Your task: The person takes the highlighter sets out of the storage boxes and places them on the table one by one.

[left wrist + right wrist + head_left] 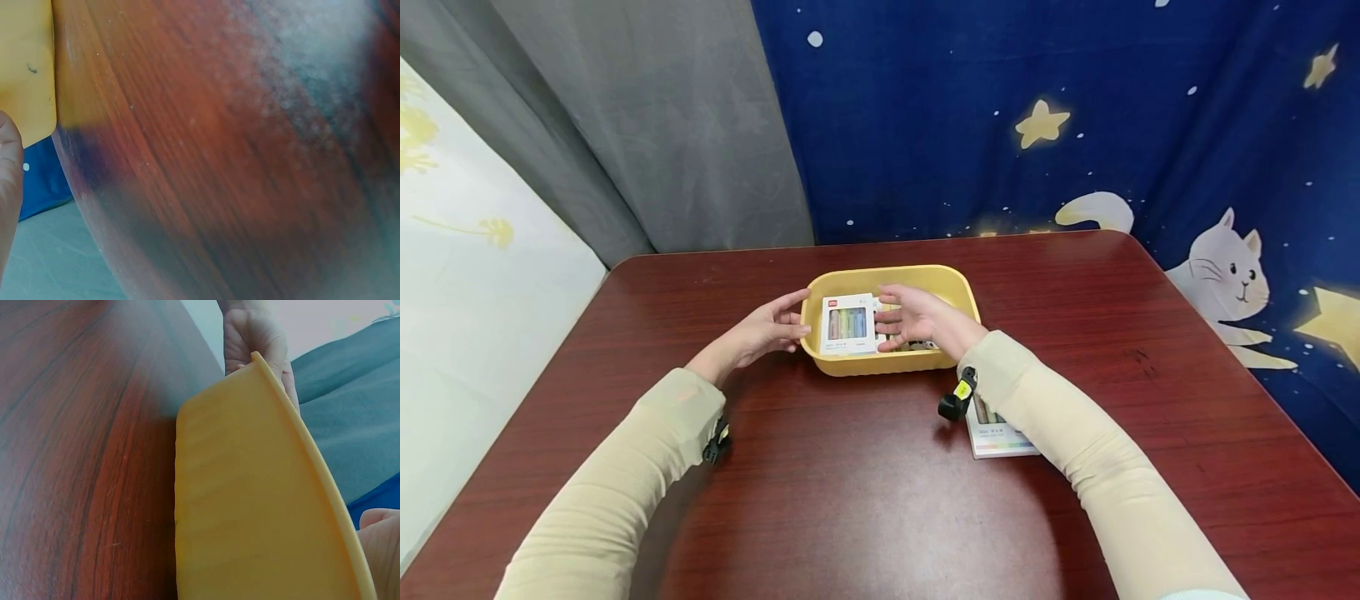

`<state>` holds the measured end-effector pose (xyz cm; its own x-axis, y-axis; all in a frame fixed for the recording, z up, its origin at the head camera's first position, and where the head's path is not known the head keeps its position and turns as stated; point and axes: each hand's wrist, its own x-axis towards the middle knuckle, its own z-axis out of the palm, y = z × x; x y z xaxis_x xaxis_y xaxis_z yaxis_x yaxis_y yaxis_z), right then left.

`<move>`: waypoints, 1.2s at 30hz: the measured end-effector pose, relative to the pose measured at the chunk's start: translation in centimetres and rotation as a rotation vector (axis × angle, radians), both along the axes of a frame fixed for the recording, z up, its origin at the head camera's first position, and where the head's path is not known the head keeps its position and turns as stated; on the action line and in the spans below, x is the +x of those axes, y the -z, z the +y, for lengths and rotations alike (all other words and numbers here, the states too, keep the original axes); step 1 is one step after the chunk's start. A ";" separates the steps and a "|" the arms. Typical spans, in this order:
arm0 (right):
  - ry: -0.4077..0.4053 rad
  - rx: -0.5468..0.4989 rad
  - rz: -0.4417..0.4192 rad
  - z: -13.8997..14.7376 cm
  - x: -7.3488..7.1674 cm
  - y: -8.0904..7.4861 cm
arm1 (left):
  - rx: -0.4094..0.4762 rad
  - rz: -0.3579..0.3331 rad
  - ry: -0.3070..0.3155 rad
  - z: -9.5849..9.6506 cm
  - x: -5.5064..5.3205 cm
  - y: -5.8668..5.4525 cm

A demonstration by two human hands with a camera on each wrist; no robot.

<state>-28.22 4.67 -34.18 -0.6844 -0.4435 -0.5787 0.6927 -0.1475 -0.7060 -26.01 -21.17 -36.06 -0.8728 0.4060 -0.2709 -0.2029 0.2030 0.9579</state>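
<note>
Yellow basket (887,365): rounded corners, standing upright on the table near the centre of the head frame, slightly above the middle. Table (865,467): dark red-brown, wood-grained, glossy, with a pale glare at lower centre; its far edge crosses the upper half of the frame.

Room: grey curtain (685,125) upper left; blue curtain (925,125) upper centre to right, printed with stars, white dots and a white cat (1228,267) at right. White panel (482,292) with yellow plant prints along the left edge.

Left hand (752,337): left of centre, at the basket's left end. Fingers and thumb spread apart, tips touching the end by the rim; not clenched. Left wrist view catches only part of this hand, at the left edge beside the yellow wall.

Right hand (917,317): just right of centre, over the basket's interior. Fingers parted and loosely extended toward the left, released, no object in the grasp.

In the basket: white box (848,323) at its left side, window showing coloured sticks. Further contents (917,345) beneath the right hand, partly hidden; kind unclear.

On the table, lower right of centre: second white box (992,442), partly covered by the right sleeve (1075,433). Both sleeves cream; black strap (955,404) at the right wrist.
</note>
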 end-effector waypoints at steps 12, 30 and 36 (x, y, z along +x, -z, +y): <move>0.047 -0.071 -0.067 0.0 -0.2 0.4 | 0.007 -0.007 -0.002 -0.1 -0.1 0.0; -0.098 -0.109 0.028 -2.2 0.4 1.4 | 0.010 0.000 0.007 -0.2 -0.1 0.1; -0.081 -0.116 0.032 -2.1 0.6 1.1 | 0.007 0.005 0.008 -0.2 -0.2 0.1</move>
